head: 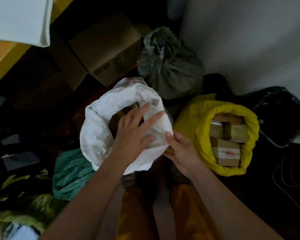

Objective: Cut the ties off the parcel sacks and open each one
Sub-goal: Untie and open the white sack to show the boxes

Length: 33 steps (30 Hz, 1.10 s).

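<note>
Head view looks down at a white sack (pixel 100 135) standing open at centre, dark parcels partly visible in its mouth. Left hand (pixel 133 134) lies on the sack's mouth with fingers straight and spread, pressing the fabric at the 3 o'clock side of the opening. Right hand (pixel 182 149) pinches the sack's rim at about 4 o'clock, thumb on top and fingers curled beneath the fabric. At 3 o'clock from the white sack stands a yellow sack (pixel 197 122), rim rolled down, brown parcels (pixel 227 142) stacked inside. At 12 to 1 o'clock a green sack (pixel 170 70) sits with its neck bunched closed; whether a tie is on it I cannot tell. A teal sack (pixel 71 174) lies crumpled at 7 o'clock. Cardboard boxes (pixel 104 47) stand at 11 o'clock.
</note>
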{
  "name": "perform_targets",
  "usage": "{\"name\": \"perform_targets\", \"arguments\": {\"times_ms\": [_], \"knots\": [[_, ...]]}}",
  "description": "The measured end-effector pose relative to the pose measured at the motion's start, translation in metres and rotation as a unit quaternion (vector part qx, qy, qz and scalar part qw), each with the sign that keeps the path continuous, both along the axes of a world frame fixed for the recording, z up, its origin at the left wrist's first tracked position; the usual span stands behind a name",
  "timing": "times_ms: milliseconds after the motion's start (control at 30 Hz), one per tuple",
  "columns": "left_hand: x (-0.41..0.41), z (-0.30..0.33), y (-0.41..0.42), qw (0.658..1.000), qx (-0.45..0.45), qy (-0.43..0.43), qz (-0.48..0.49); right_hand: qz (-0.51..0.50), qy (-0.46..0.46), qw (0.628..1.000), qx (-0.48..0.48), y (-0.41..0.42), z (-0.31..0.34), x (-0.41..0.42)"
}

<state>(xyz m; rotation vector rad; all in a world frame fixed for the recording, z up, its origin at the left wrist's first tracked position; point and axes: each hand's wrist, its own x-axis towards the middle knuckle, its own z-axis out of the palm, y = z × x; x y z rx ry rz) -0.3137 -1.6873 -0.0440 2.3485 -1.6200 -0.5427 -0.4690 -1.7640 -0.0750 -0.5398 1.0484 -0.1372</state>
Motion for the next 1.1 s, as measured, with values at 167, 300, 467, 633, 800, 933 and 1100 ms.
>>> {"name": "perform_targets", "arguments": {"times_ms": [167, 300, 467, 633, 800, 933, 1100], "knots": [[0.030, -0.016, -0.040, 0.952, 0.042, -0.076, -0.294, -0.012, 0.028, 0.998, -0.045, 0.001, -0.008, 0.002], [0.044, -0.021, -0.062, 0.910, 0.053, -0.081, -0.403, -0.053, 0.109, 0.988, -0.095, 0.010, -0.017, 0.016], [0.039, -0.013, -0.082, 0.909, 0.111, -0.076, -0.395, -0.160, 0.189, 0.950, -0.188, 0.032, -0.017, 0.037], [0.051, -0.002, -0.077, 0.949, 0.107, 0.003, -0.297, -0.115, 0.190, 0.961, -0.166, 0.061, -0.008, 0.042], [0.053, 0.013, -0.073, 0.963, 0.137, 0.063, -0.223, -0.133, 0.171, 0.968, -0.129, 0.050, 0.009, 0.030], [0.065, 0.032, -0.069, 0.966, 0.193, 0.094, -0.145, -0.094, 0.164, 0.973, -0.131, 0.039, 0.026, 0.033], [0.092, 0.057, -0.057, 0.951, 0.279, 0.100, -0.093, -0.009, 0.137, 0.978, -0.160, 0.026, 0.041, 0.053]]}}
